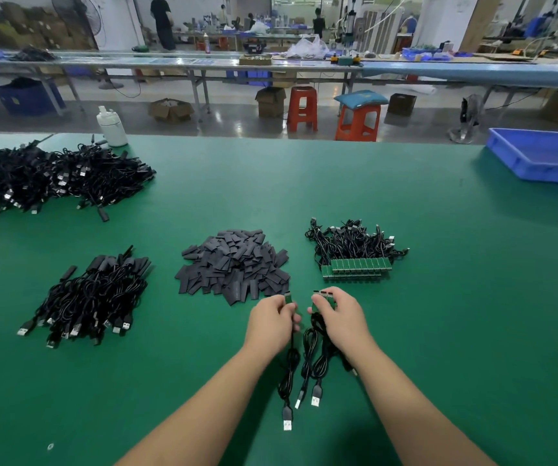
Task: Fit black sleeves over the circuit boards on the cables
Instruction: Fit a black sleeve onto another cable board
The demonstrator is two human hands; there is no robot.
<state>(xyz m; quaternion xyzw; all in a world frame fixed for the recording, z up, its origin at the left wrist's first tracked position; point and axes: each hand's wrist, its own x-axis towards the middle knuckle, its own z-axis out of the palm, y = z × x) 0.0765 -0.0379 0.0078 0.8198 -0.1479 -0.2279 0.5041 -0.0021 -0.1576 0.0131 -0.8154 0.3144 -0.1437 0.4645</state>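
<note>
1. At six o'clock on the desk [439, 264], the left hand [271, 322] pinches one cabled circuit board [288, 297]; the right hand [338, 317] grips several boards [322, 295].
2. Sleeves [234, 264] lie heaped at twelve o'clock — probably light, soft, slippery.
3. Boards look stiff, fragile — hold by the edges.

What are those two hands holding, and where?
Left hand pinches one cable just below its circuit board; right hand grips several cables likewise.

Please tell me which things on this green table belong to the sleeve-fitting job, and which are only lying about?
Belong to the job:
- left hand holding one cable with board
- right hand holding several cables
- pile of black sleeves
- bare boards on cables
- sleeved cables

Lying about:
- white bottle
- blue tray
</note>
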